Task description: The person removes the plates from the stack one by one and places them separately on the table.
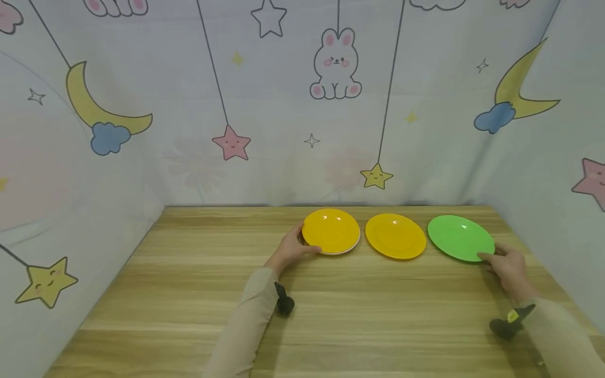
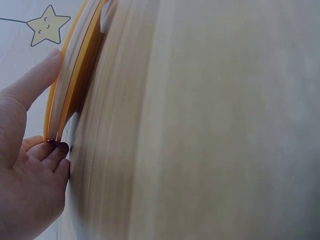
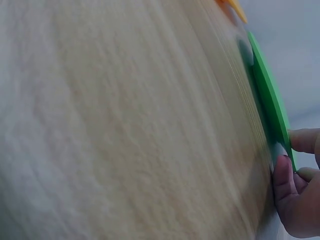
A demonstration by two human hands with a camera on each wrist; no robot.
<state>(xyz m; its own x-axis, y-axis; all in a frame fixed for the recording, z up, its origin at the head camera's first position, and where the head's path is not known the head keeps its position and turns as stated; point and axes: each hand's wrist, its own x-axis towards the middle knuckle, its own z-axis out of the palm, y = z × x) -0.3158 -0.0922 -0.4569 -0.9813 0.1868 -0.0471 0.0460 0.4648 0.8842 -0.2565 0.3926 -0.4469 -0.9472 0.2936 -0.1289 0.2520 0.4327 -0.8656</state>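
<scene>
At the back of the table, my left hand (image 1: 289,249) grips the near-left rim of a small plate stack (image 1: 331,231) with a yellow-orange plate on top. The left wrist view shows white rims (image 2: 70,60) between the top plate and another orange plate (image 2: 84,75) lower down. My left thumb lies along the rim, and the fingers are curled at its edge. Farther right, my right hand (image 1: 509,269) pinches the near-right rim of a green plate (image 1: 460,238), thumb above and fingers beneath. A yellow-orange plate (image 1: 395,236) lies between them, untouched by either hand.
All the plates are in a row along the back edge of the wood-grain table (image 1: 359,310). Right behind it hangs a pale curtain (image 1: 283,178) printed with stars, moons and a rabbit, which also closes off both sides. Each wrist carries a small black camera (image 1: 284,303).
</scene>
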